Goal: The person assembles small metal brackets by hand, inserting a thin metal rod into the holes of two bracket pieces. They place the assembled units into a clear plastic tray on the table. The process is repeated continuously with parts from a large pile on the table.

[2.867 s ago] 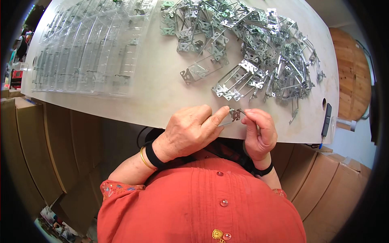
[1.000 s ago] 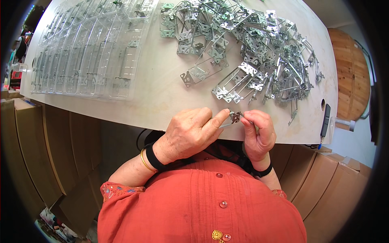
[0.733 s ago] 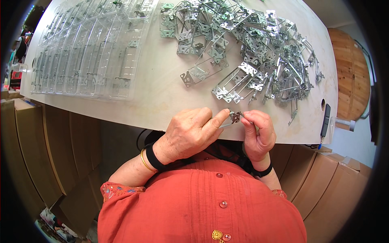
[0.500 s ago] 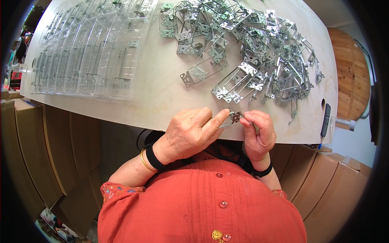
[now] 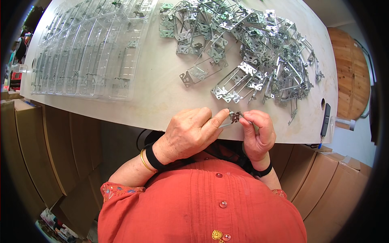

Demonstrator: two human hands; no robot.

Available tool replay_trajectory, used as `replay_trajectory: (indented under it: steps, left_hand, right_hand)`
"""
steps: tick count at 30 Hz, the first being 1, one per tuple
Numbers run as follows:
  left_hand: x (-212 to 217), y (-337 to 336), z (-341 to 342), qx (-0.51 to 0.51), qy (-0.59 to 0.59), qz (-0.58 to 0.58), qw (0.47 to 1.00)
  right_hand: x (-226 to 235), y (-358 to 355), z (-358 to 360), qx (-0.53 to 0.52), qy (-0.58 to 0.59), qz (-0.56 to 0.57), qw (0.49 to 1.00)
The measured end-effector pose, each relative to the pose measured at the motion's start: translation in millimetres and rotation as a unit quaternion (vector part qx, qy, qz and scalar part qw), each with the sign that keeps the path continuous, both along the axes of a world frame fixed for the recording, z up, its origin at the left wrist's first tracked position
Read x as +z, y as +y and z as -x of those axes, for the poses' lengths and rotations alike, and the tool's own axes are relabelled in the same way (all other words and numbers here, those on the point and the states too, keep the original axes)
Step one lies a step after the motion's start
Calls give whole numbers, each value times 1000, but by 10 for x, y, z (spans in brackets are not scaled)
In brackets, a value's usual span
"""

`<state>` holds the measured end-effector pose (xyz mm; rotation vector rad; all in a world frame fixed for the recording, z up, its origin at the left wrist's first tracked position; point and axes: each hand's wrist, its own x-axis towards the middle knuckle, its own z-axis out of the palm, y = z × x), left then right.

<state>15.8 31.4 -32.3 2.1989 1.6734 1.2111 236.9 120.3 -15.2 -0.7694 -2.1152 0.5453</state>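
At the table's near edge, my left hand (image 5: 194,131) grips a small metal bracket (image 5: 235,117) with cut-out holes and a thin rod. The index finger lies along its top, and part of the rod shows under the fingers. My right hand (image 5: 260,131) pinches the other end of the same bracket between thumb and index finger. Just beyond my hands lies a loose metal frame (image 5: 236,83) of plates and rods, at the front of a large tangled pile of similar metal brackets (image 5: 259,44).
Clear plastic trays (image 5: 85,60) with long compartments, holding metal parts, cover the table's left side. A black tool (image 5: 325,120) lies at the right edge by a round hole. Cardboard boxes (image 5: 320,174) stand below right, and more boxes (image 5: 52,141) below left. A round wooden board (image 5: 350,73) leans beyond.
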Motion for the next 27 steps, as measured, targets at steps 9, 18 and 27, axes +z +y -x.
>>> replay_trajectory:
  steps: [9,18,27]
  left_hand:
    - [-3,-5,2,0,1,1,1000]
    - [5,-4,4,-2,4,4,1000]
    - [11,1,0,1,4,3,1000]
  right_hand:
    - [-5,7,13,6,-7,-20,1000]
    - [0,9,8,5,-10,-26,1000]
    - [3,-1,-4,5,-8,-12,1000]
